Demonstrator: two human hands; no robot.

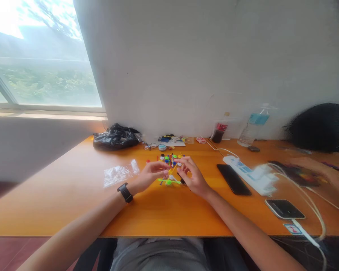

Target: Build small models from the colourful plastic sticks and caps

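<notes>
In the middle of the table, my left hand (153,174) is closed in a pinch, thumb and forefinger together at a small yellow plastic piece (170,172). A thin yellow stick slants from there toward my right hand (194,176). The right fingers are curled in a loose pinch near the stick's upper end; what lies between them is too small to make out. Below the hands sits a green plastic piece (168,182) with arms, beside a white part. Several small coloured plastic parts (166,159) lie just behind, partly hidden by my fingers.
A clear plastic bag (121,172) lies left of my hands, a black bag (116,136) farther back. On the right are a black phone (234,179), a white power strip (247,174) with cables, and a charging device (285,209). A water bottle (246,133) stands near the wall.
</notes>
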